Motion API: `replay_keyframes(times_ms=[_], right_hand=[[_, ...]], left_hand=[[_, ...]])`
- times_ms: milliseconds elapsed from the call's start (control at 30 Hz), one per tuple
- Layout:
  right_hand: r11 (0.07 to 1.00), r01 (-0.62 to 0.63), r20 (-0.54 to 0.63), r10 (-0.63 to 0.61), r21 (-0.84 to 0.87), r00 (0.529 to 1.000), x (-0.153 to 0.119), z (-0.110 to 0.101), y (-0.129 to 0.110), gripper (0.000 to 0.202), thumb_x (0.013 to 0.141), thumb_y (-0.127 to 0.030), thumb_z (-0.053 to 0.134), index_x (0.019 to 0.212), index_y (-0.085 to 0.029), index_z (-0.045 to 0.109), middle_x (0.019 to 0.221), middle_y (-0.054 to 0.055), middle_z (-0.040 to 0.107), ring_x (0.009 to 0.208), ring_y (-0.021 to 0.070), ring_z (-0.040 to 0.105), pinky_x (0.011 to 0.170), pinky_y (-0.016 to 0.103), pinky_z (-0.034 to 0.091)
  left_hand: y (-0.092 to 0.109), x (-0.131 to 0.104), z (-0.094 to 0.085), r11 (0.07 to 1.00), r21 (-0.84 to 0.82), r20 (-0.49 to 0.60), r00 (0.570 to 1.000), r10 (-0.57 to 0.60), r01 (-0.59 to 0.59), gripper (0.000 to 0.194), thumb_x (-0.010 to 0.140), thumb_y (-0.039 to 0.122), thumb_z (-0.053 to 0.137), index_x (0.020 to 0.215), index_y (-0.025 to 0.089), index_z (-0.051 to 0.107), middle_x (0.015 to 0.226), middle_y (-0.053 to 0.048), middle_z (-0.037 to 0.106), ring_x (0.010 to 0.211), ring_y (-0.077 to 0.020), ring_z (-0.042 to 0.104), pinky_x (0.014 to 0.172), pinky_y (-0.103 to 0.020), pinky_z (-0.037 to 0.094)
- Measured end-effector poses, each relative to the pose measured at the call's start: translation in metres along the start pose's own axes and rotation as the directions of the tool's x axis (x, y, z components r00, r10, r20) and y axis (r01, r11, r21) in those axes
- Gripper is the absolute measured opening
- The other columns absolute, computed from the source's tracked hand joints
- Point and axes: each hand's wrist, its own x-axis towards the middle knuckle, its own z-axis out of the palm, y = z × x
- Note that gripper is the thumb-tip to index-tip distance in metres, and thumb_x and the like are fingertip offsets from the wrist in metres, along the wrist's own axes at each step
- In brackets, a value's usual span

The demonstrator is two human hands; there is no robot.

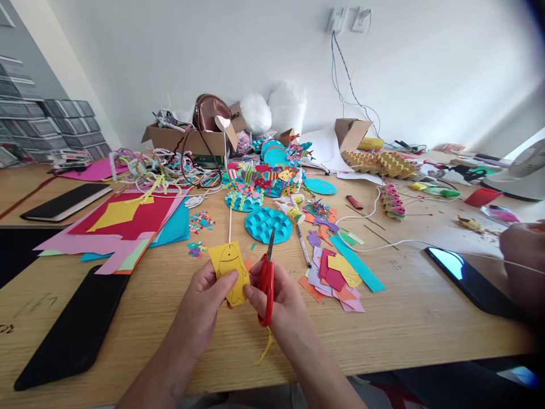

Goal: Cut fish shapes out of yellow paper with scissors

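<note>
My left hand (208, 292) pinches a yellow piece of paper (230, 255) with a fish outline drawn on it in dark pen. Wrapped round red-handled scissors (267, 284) is my right hand (279, 298), and its thumb and finger also touch the paper's right edge. The blades point up and away, beside the paper rather than on it. A thin yellow paper strip (266, 347) dangles below the scissor handles. Just beyond my hands lies a blue scalloped disc (268, 224). To the right, a pen (304, 246) lies near a pile of coloured paper scraps (336, 278).
Coloured paper sheets (114, 221) and a black notebook (68, 201) lie left, with a black flat case (72, 329) nearer. Decorated blue discs (244, 199) and a cardboard box (187, 145) stand behind. At right are a white cord (361, 250), a phone (464, 278) and another person's hand (522, 261).
</note>
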Motion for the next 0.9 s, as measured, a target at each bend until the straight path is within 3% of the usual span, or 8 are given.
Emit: replay_keyframes(times_ms=[333,533,700,900], right_hand=[[1.000,-0.005,-0.023,0.005,0.012,1.000,-0.002,0.003,-0.001,0.027,0.065,-0.032,0.073,0.078,-0.020,0.053,0.069,-0.004,0.050,0.057,0.0107,0.043,0.048,0.021,0.034],[0.984,0.009,0.085,0.006,-0.181,0.996,-0.010,-0.002,-0.005,0.019,0.078,-0.035,0.061,0.074,-0.019,0.050,0.065,-0.003,0.048,0.058,0.0120,0.044,0.052,0.023,0.034],[0.933,-0.009,0.190,0.082,-0.360,0.978,-0.022,-0.015,-0.004,0.032,0.085,-0.043,0.048,0.064,-0.020,0.043,0.057,-0.004,0.040,0.055,0.0130,0.039,0.052,0.026,0.028],[0.939,-0.051,0.223,0.133,-0.341,0.966,-0.029,-0.017,-0.004,0.036,0.086,-0.046,0.047,0.061,-0.020,0.041,0.055,-0.004,0.039,0.054,0.0126,0.036,0.051,0.025,0.027]], left_hand=[[0.000,-0.002,0.000,0.999,0.051,0.011,1.000,0.015,-0.016,0.012,0.069,0.027,0.070,0.077,0.019,0.071,0.068,0.000,0.071,0.067,-0.0163,0.064,0.059,-0.022,0.048],[0.006,-0.003,0.003,0.998,0.065,-0.058,0.998,0.028,-0.024,0.006,0.062,0.022,0.071,0.066,0.018,0.069,0.058,0.002,0.067,0.057,-0.0158,0.061,0.056,-0.024,0.047],[0.015,-0.005,0.004,1.000,0.027,-0.073,0.997,0.009,-0.007,0.011,0.057,0.022,0.073,0.066,0.018,0.070,0.060,0.002,0.067,0.057,-0.0148,0.059,0.055,-0.023,0.046],[0.017,-0.007,0.008,1.000,0.001,-0.029,1.000,0.005,-0.005,0.009,0.057,0.022,0.072,0.064,0.018,0.070,0.059,0.002,0.065,0.057,-0.0138,0.057,0.055,-0.022,0.046]])
